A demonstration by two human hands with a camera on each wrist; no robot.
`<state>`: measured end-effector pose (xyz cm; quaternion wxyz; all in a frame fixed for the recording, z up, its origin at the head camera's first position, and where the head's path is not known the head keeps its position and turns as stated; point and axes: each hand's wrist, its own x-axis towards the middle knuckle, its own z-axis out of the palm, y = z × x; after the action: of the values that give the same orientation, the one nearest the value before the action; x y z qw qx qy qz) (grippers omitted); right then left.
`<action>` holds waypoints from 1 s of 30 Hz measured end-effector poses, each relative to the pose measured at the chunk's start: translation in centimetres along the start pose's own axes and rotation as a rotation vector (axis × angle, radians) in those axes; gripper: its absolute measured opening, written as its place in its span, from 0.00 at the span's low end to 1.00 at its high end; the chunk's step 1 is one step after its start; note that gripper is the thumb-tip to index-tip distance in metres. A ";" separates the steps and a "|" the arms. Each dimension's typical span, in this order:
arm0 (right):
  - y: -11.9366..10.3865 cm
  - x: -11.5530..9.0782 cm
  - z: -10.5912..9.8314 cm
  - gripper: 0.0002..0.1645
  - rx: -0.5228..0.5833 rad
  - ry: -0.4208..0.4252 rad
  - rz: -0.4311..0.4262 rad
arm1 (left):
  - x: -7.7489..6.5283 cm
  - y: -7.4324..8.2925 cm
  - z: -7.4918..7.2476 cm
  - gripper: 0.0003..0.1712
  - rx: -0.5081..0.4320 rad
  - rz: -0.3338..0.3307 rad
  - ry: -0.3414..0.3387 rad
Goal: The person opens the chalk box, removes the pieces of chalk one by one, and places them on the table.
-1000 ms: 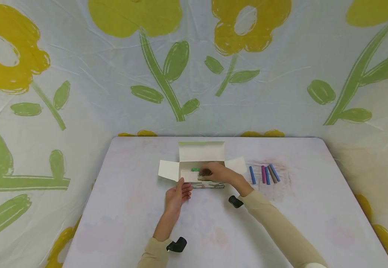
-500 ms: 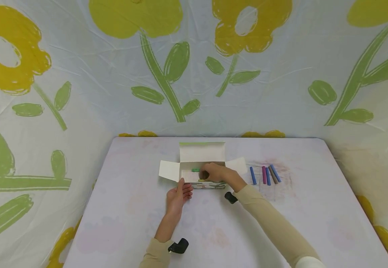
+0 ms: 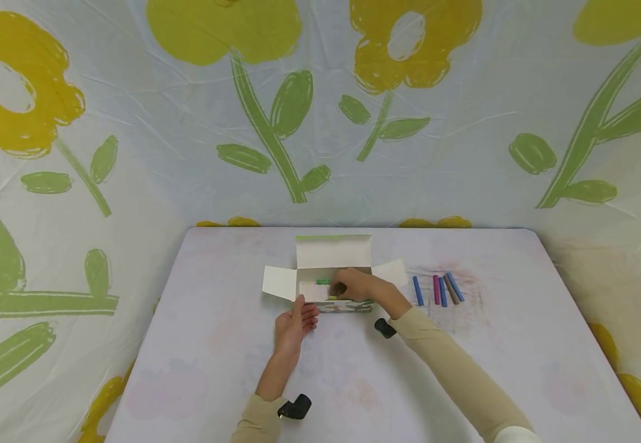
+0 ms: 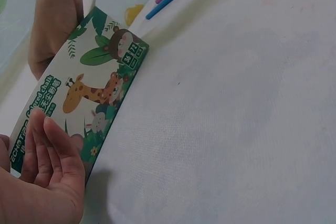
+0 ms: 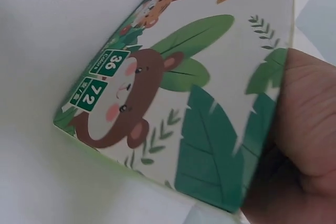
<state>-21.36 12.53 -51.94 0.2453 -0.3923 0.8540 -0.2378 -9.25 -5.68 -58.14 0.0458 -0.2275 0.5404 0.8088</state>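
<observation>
An open chalk box [image 3: 334, 252] stands at the middle of the table, its flaps spread. Its front, seen in the left wrist view, bears a giraffe and "colored chalk" print. My left hand [image 3: 291, 326] grips the box's front wall near the left corner, thumb at the rim and fingers against the printed face. My right hand [image 3: 356, 284] reaches into the box with bent fingers. A yellow chalk piece [image 3: 332, 298] shows by its fingertips, and a green chalk stick [image 3: 323, 282] lies just left of it. Whether the fingers pinch the yellow piece is hidden.
Right of the box lie a lone blue chalk stick [image 3: 418, 290] and a group with a magenta chalk stick [image 3: 437, 290], blue ones and a brownish one. Chalk dust smudges the white table [image 3: 215, 369] there. A flower-printed cloth [image 3: 453, 141] hangs behind.
My right hand has shifted slightly within the box, and more of the yellow chalk piece shows below its fingertips. The left hand stays on the front wall.
</observation>
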 end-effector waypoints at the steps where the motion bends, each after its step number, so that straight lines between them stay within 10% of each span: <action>1: -0.1 -0.2 -0.1 0.08 -0.003 0.010 -0.006 | 0.0 0.0 0.0 0.31 0.003 -0.001 -0.002; 12: 0.1 -2.3 -1.4 0.06 0.101 0.194 -0.162 | -0.2 0.3 -0.2 0.32 0.010 0.002 -0.021; 30: 2.6 -7.0 -4.4 0.17 0.333 0.474 -0.067 | -0.1 0.7 -0.3 0.31 0.044 -0.030 -0.040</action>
<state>-21.47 20.46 -48.52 0.0919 -0.3079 0.8234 -0.4677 -9.30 -6.24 -57.57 0.0735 -0.2182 0.5535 0.8004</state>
